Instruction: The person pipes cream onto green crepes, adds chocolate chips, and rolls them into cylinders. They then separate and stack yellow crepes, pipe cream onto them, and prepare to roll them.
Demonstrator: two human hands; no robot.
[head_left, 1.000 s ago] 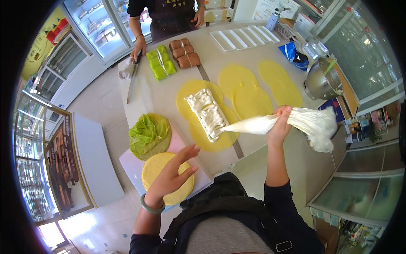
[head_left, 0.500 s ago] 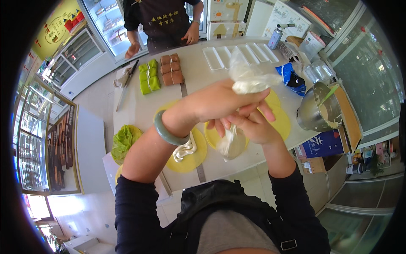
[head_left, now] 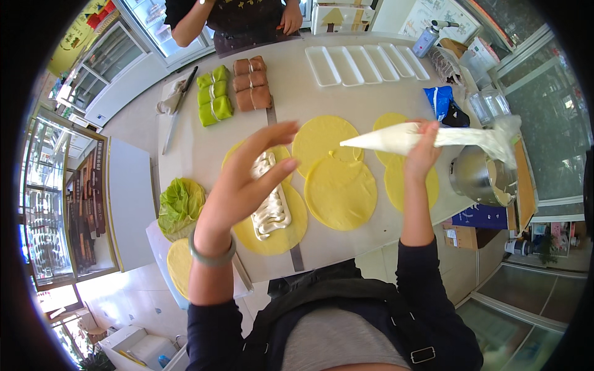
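My right hand (head_left: pixel 422 151) grips a clear piping bag (head_left: pixel 391 140) full of white cream, its narrow tip pointing left and its loose tail sticking out to the right. The bag hangs over the round yellow crepes (head_left: pixel 340 191) in the middle of the table. My left hand (head_left: pixel 250 176), a pale bangle on its wrist, is held up with thumb and fingers apart and nothing in it. Beneath it, piped white cream (head_left: pixel 275 210) lies in wavy rows on a yellow crepe (head_left: pixel 296 227); the hand hides part of it.
Green tied rolls (head_left: pixel 214 96) and brown tied rolls (head_left: pixel 252 83) stand at the back left, beside a long knife (head_left: pixel 179 111). White trays (head_left: pixel 323 67) line the back. A metal bowl (head_left: pixel 470 179) is at the right edge. Opposite stands a person (head_left: pixel 247 25).
My hands have moved apart. The piping bag, earlier between both hands, now lies sideways in my right hand. My left hand has let go and moved left, over the piped cream.
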